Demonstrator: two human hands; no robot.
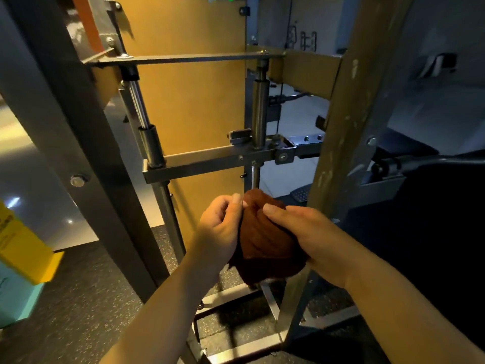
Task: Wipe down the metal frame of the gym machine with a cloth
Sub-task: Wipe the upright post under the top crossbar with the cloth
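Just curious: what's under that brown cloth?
Below the cloth, held by the left hand and right hand, are steel base bars and speckled floor. The patch directly beneath is hidden.

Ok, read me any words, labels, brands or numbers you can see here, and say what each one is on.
No text can be read.
Yellow box: dark print on its side, too blurred to read.
Back wall: line-drawn pictograms, no legible words.
Frame, panel and cloth: no markings visible.
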